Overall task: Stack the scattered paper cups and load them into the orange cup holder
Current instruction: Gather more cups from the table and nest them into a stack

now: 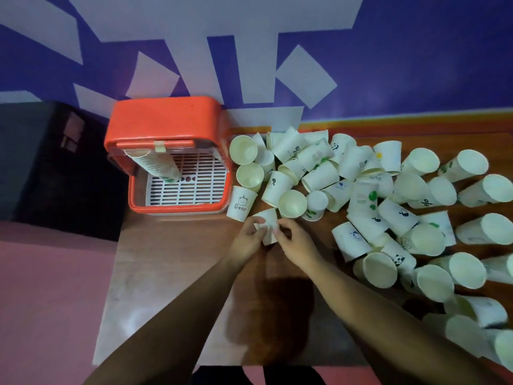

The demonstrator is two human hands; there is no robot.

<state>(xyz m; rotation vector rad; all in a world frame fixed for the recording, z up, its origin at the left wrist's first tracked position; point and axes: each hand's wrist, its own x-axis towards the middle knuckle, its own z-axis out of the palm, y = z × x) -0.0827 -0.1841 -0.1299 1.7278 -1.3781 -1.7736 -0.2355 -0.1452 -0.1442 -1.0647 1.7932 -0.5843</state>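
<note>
Both hands met low over the wooden table (166, 273), left hand (248, 238) and right hand (294, 240) each pinching the same paper cup (268, 221), the scattered cups (319, 177) heaped to the right and a leaning stack (158, 164) sitting inside the orange cup holder (166, 123).

Purple wall (416, 65) up top, splashed with pale angular shapes. Brown wooden table (180, 259) sits against it, pink floor (50, 301) on the left, dark cabinet (55, 168) beside.
</note>
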